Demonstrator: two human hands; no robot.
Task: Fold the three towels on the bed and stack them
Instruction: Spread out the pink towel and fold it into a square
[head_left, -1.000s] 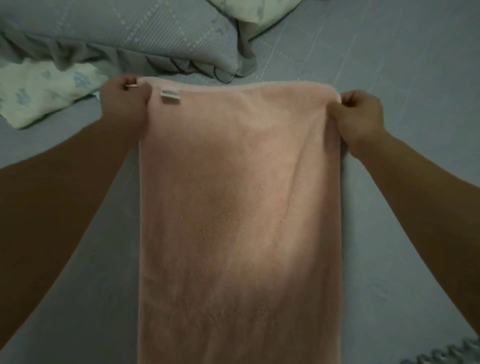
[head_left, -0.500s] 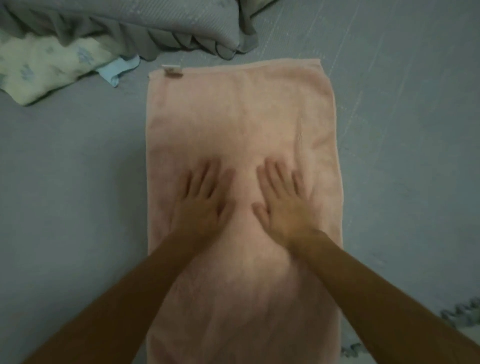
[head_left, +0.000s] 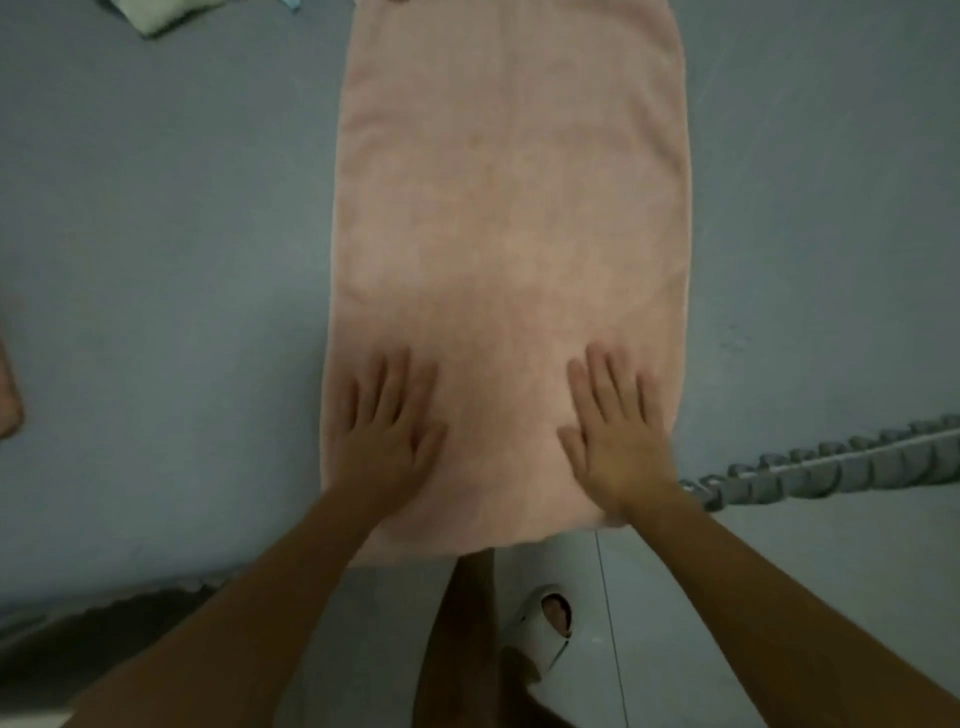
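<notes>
Both hands, left hand (head_left: 387, 441) and right hand (head_left: 618, 447), press flat with fingers (head_left: 605, 384) spread apart on the pink towel's (head_left: 509, 208) near end. The towel lies lengthwise on the bed (head_left: 156, 260), pinned smooth, likely ready for the next fold.

A blue-grey bed sheet (head_left: 156, 260) covers most of the view. Its frilly edge (head_left: 831, 467) runs from 4 o'clock out to 3 o'clock. At 11 o'clock a pale cloth (head_left: 156, 13) peeks in at the top. Low down, near 6 o'clock, a white slipper (head_left: 545, 634) sits on the light tiled floor (head_left: 727, 597)
</notes>
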